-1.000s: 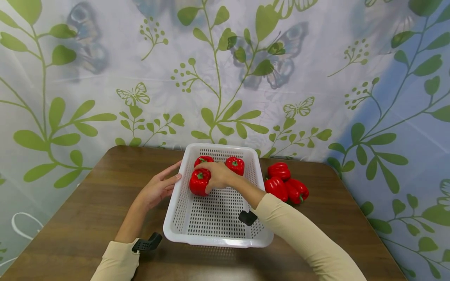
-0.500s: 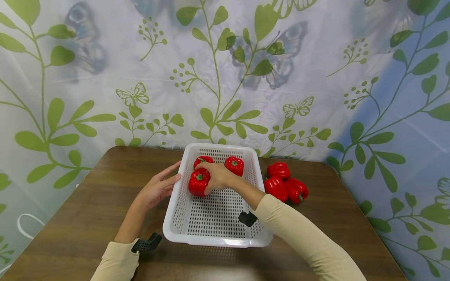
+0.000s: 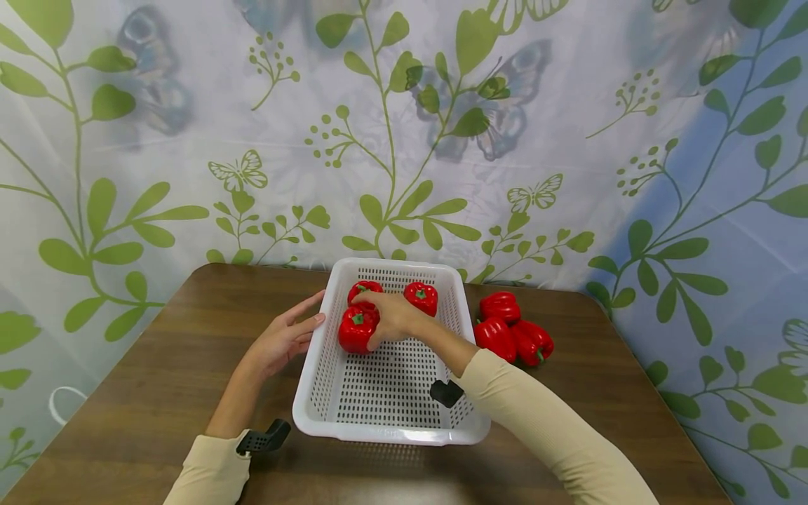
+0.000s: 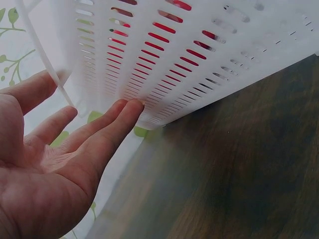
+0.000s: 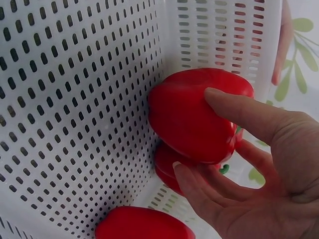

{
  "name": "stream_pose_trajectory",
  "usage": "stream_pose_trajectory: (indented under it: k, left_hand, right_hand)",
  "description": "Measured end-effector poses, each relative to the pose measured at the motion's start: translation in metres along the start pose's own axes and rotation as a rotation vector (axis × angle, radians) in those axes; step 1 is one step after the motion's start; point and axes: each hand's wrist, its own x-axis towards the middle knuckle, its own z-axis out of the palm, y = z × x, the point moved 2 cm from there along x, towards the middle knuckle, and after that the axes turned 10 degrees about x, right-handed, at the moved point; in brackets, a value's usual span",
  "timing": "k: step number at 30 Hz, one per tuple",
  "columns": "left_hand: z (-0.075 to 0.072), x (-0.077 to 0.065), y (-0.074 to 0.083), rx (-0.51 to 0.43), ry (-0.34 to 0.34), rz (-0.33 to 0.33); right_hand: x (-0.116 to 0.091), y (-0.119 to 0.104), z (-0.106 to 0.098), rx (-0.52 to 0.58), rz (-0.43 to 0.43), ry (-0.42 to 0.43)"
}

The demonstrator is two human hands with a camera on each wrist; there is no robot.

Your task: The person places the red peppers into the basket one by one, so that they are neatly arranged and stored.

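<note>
A white perforated plastic basket [image 3: 391,433] stands on the wooden table with three red bell peppers inside. My right hand [image 3: 398,317] reaches into it and grips the front left bell pepper [image 3: 355,337], green stem up. In the right wrist view the thumb presses one side of this pepper [image 5: 194,114] while the fingers curve round beneath. Behind it is another bell pepper [image 3: 365,286], partly hidden by the hand; a third bell pepper [image 3: 421,301] sits at the back right. My left hand [image 3: 280,342], fingers extended, touches the basket's left side and rim.
Outside the basket, on the right, three more red bell peppers lie close together: a back one [image 3: 500,306], a left one [image 3: 495,339] and a right one [image 3: 534,342]. A leaf-and-butterfly patterned cloth [image 3: 284,105] hangs behind the table [image 3: 189,351].
</note>
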Motion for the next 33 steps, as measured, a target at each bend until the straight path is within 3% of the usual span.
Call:
stream_pose_trajectory:
  k: [14,22,33]
  left_hand:
    - [0.003,0.001,-0.001,0.003,0.015,-0.002]
    - [0.003,-0.002,-0.001,0.005,0.017,0.006]
    - [0.004,-0.003,-0.004,0.015,0.021,-0.007]
  right_hand:
    - [-0.019,0.007,-0.026,0.086,0.019,0.029]
    - [-0.036,0.015,-0.049,0.100,-0.013,0.070]
    - [-0.068,0.026,-0.073,0.175,0.022,0.080]
